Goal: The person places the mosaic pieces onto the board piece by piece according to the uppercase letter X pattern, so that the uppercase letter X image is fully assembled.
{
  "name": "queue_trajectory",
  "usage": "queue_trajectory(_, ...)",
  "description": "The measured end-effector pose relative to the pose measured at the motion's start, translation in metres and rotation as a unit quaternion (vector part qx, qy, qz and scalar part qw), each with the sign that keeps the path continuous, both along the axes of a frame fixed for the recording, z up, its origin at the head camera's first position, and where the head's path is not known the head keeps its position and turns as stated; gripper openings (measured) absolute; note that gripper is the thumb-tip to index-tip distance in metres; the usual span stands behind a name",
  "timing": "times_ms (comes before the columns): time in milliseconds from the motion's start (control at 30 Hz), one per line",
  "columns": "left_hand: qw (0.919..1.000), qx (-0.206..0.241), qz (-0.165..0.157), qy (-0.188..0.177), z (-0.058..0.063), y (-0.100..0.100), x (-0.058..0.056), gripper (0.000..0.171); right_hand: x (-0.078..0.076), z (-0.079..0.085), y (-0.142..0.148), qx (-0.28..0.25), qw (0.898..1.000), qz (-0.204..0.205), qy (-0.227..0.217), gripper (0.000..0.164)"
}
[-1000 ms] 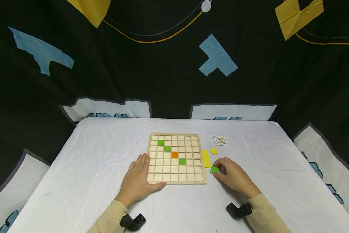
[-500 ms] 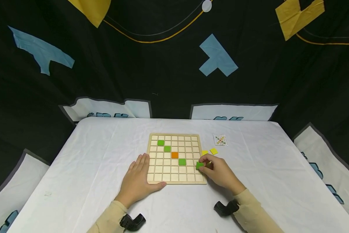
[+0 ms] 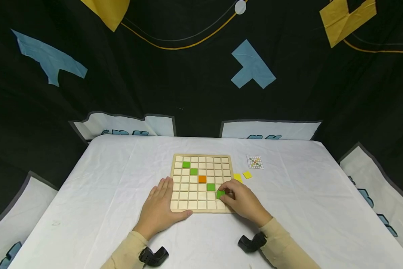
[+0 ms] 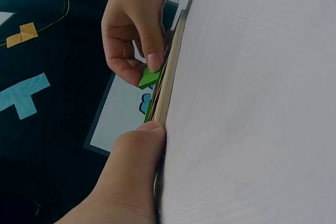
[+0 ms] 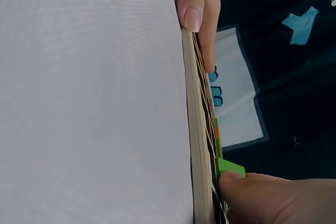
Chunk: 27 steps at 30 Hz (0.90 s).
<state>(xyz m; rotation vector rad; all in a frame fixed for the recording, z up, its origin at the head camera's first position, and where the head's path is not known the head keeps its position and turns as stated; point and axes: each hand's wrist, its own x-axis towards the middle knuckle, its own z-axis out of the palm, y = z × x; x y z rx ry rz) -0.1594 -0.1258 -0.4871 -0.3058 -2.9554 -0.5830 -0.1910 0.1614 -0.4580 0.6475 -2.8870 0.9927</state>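
Note:
A wooden grid board [image 3: 188,205] lies on the white table, bearing green tiles [image 3: 186,164] and one orange tile [image 3: 202,179] in a diagonal line. My left hand [image 3: 157,209] rests flat at the board's lower left corner, its fingers straight along the left side and its thumb at the near edge. With thumb and fingertips my right hand [image 3: 245,201] pinches a green tile [image 4: 150,77] over the board's lower right part, just down and right of the last green tile in the line. In the right wrist view the pinched tile stands tilted close over the board.
Yellow tiles [image 3: 247,175] lie beside the board's right edge, partly hidden behind the right hand. Further back is a small card [image 3: 255,162] printed with a coloured grid. A black cloth [image 3: 201,93] with coloured shapes hangs behind the table.
My right hand has carried the green tile leftward from beside the board to over its lower right squares. The left hand has stayed at the corner.

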Motion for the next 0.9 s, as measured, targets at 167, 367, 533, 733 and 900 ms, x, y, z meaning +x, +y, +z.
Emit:
queue_trajectory(167, 1.0000, -0.001, 0.000, 0.002, 0.000, 0.000, 0.000, 0.129, 0.001, 0.001, 0.001, 0.007, 1.000, 0.000, -0.007, 0.018)
queue_trajectory(367, 1.0000, -0.001, 0.000, 0.006, 0.001, 0.000, 0.000, 0.128, 0.002, 0.002, 0.001, 0.019, 1.000, 0.012, -0.004, 0.019)
queue_trajectory(533, 1.0000, -0.002, 0.000, 0.007, -0.001, 0.000, 0.001, 0.128, 0.001, 0.001, 0.004, 0.020, 0.999, 0.024, -0.010, 0.020)
queue_trajectory(733, 1.0000, -0.001, 0.000, 0.005, -0.001, -0.001, 0.000, 0.129, -0.006, 0.003, 0.016, 0.009, 1.000, -0.014, -0.025, 0.020)
queue_trajectory(900, 1.0000, 0.000, 0.000, 0.002, -0.001, -0.001, 0.000, 0.129, -0.021, 0.002, 0.035, 0.035, 0.994, -0.101, 0.007, 0.031)
